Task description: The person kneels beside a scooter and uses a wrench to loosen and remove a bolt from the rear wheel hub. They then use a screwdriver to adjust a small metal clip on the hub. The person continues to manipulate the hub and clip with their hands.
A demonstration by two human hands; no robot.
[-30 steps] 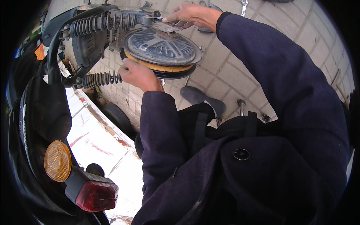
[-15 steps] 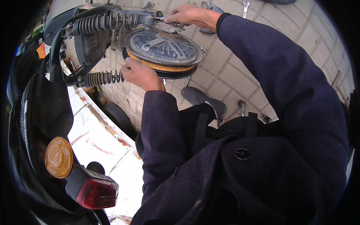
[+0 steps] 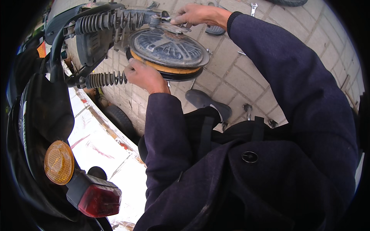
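Note:
My left hand [image 3: 146, 76] has curled fingers gripping the near-left edge of a wheel hub, at its yellow band [image 3: 173, 68] and black rim [image 3: 176, 77]. A dusty, ribbed dark metal cover [image 3: 165, 48] lies on top. My right hand [image 3: 198, 14] is closed on a flat metal bracket [image 3: 174, 28] above the cover, beside a shock mount [image 3: 155, 20]; its fingertips are partly hidden. An upper coil-spring shock [image 3: 96, 23] runs left from the mount to the scooter frame [image 3: 58, 54]. A second shock [image 3: 102, 80] lies left of my left hand.
A white sheet [image 3: 100, 146] lies beside the tail lamp [image 3: 98, 200] and amber reflector [image 3: 59, 161]. A wrench [image 3: 253, 9], a tire [image 3: 119, 119], a shoe [image 3: 200, 99], another dark shoe-like item [image 3: 216, 29] and metal legs [image 3: 248, 111] are on or above the paving [image 3: 246, 77].
My right hand and forearm have shifted slightly rightward in the picture. My left hand and the hub also sit a touch further right than a second ago, with the same grips.

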